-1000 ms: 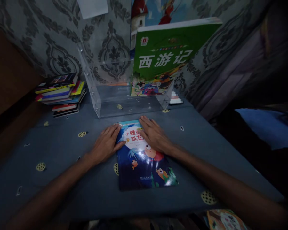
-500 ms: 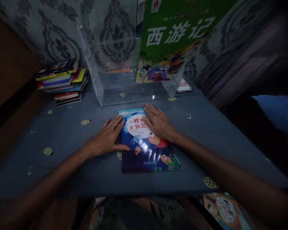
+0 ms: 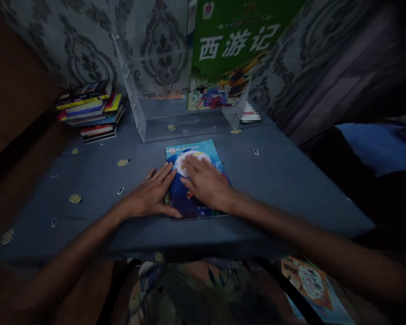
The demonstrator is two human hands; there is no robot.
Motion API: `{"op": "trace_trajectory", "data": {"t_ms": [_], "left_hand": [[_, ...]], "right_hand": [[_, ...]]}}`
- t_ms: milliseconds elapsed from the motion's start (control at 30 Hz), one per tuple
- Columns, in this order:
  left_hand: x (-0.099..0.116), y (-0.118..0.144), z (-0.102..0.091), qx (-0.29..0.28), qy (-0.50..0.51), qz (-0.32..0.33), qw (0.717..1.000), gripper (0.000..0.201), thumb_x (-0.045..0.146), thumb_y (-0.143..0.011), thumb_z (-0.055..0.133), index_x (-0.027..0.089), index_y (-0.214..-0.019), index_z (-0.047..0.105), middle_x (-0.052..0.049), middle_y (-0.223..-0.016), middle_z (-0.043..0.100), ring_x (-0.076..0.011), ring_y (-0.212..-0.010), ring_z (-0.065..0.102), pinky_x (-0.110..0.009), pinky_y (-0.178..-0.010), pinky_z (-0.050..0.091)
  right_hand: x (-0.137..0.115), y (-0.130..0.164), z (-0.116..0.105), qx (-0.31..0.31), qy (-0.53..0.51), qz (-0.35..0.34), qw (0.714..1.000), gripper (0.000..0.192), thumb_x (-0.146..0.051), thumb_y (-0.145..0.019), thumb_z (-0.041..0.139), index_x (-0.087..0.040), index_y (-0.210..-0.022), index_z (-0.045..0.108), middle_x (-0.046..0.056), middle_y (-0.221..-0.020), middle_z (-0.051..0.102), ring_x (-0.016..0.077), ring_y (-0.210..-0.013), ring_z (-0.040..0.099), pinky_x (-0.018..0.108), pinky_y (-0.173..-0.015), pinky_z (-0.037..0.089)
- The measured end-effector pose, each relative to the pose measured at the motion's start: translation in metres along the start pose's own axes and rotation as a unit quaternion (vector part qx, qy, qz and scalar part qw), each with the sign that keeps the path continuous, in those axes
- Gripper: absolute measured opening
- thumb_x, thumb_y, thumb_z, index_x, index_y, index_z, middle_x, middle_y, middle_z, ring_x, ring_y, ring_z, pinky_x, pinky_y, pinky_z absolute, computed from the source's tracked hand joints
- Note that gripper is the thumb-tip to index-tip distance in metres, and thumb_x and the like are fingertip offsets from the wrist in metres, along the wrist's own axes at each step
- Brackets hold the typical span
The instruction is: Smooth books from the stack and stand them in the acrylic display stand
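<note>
A blue children's picture book (image 3: 199, 146) lies flat on the table, its illustrated cover facing up. My left hand (image 3: 154, 192) rests along the book's left edge with the fingers spread and the thumb at the lower left corner. Over the middle of the cover lies my right hand (image 3: 209, 185), palm down and slightly blurred, fingers stretched out. It hides much of the title and the fish pictures. Neither hand grips anything.
Behind the book stands a clear acrylic rack (image 3: 186, 128) holding a large green book (image 3: 230, 58). A stack of books (image 3: 89, 110) is at the back left of the patterned tablecloth (image 3: 98, 194). Below the table's right front, another picture book (image 3: 313, 284) shows.
My right hand has slid left and a little down, from the book's upper right edge onto the cover's middle. My left hand stays at the left edge. The view has shifted slightly.
</note>
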State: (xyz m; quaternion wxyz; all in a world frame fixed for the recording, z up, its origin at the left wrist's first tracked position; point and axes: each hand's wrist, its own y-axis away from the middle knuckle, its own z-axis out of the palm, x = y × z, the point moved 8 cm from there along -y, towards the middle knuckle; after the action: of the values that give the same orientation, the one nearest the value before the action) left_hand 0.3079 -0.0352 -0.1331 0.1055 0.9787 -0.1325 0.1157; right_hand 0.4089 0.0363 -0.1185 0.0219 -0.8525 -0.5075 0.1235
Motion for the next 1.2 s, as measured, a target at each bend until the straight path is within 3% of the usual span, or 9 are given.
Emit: {"op": "trace_trajectory", "data": {"t_ms": [67, 167, 433, 600, 733, 1000, 1200], "left_hand": [[0.000, 0.000, 0.001, -0.001, -0.002, 0.001, 1.000, 0.125, 0.093, -0.073, 0.045, 0.013, -0.161, 0.004, -0.023, -0.166, 0.001, -0.0343, -0.155, -0.001, -0.056, -0.124, 0.009], [0.000, 0.001, 0.001, 0.000, -0.004, 0.002, 1.000, 0.123, 0.091, -0.074, 0.046, 0.014, -0.161, 0.006, -0.024, -0.166, 0.003, -0.0343, -0.155, 0.002, -0.057, -0.124, 0.010], [-0.002, 0.002, 0.002, 0.029, -0.001, 0.012, 1.000, 0.122, 0.090, -0.074, 0.050, 0.015, -0.161, 0.009, -0.023, -0.166, 0.005, -0.0374, -0.155, 0.005, -0.060, -0.123, 0.013], [-0.002, 0.003, 0.001, 0.025, 0.002, 0.006, 1.000, 0.121, 0.089, -0.075, 0.050, 0.017, -0.161, 0.007, -0.021, -0.167, 0.004, -0.0370, -0.155, 0.005, -0.059, -0.123, 0.014], [0.003, 0.002, -0.001, 0.008, 0.008, 0.004, 1.000, 0.122, 0.090, -0.074, 0.048, 0.016, -0.161, 0.006, -0.022, -0.166, 0.002, -0.0364, -0.155, 0.002, -0.059, -0.123, 0.011], [0.000, 0.002, 0.000, 0.017, 0.008, -0.001, 1.000, 0.123, 0.091, -0.072, 0.049, 0.016, -0.161, 0.008, -0.023, -0.166, 0.004, -0.0379, -0.155, 0.005, -0.060, -0.123, 0.014], [0.000, 0.001, 0.000, 0.013, 0.008, -0.007, 1.000, 0.123, 0.091, -0.073, 0.048, 0.015, -0.161, 0.010, -0.023, -0.166, 0.004, -0.0367, -0.155, 0.004, -0.060, -0.123, 0.013]], "right_hand": [[-0.031, 0.014, 0.005, 0.016, -0.038, -0.038, 0.998, 0.063, -0.044, -0.104, 0.031, -0.004, -0.150, 0.040, 0.021, -0.158, 0.040, 0.0298, -0.149, 0.033, 0.049, -0.121, 0.032], [-0.044, 0.033, 0.008, 0.052, -0.061, -0.036, 0.996, 0.064, -0.045, -0.103, 0.034, -0.008, -0.154, 0.035, 0.019, -0.161, 0.036, 0.0285, -0.152, 0.027, 0.051, -0.123, 0.028], [0.013, 0.069, 0.000, 0.056, -0.053, 0.048, 0.996, 0.068, -0.052, -0.102, 0.033, -0.010, -0.155, 0.035, 0.021, -0.159, 0.038, 0.0318, -0.151, 0.029, 0.057, -0.121, 0.030], [0.026, 0.079, 0.003, 0.041, -0.050, 0.042, 0.997, 0.066, -0.053, -0.103, 0.030, -0.012, -0.153, 0.038, 0.019, -0.160, 0.037, 0.0309, -0.151, 0.028, 0.057, -0.121, 0.031], [0.039, 0.064, 0.005, 0.024, -0.030, 0.026, 0.999, 0.072, -0.059, -0.101, 0.032, -0.009, -0.153, 0.038, 0.020, -0.159, 0.038, 0.0322, -0.151, 0.029, 0.058, -0.120, 0.031], [0.083, -0.005, 0.004, -0.004, 0.000, 0.082, 0.997, 0.069, -0.053, -0.100, 0.033, -0.008, -0.151, 0.040, 0.021, -0.159, 0.037, 0.0324, -0.151, 0.029, 0.057, -0.120, 0.030], [0.091, -0.014, 0.005, -0.008, -0.017, 0.097, 0.995, 0.074, -0.055, -0.101, 0.030, -0.003, -0.152, 0.037, 0.022, -0.161, 0.032, 0.0316, -0.151, 0.028, 0.054, -0.121, 0.027]]}}
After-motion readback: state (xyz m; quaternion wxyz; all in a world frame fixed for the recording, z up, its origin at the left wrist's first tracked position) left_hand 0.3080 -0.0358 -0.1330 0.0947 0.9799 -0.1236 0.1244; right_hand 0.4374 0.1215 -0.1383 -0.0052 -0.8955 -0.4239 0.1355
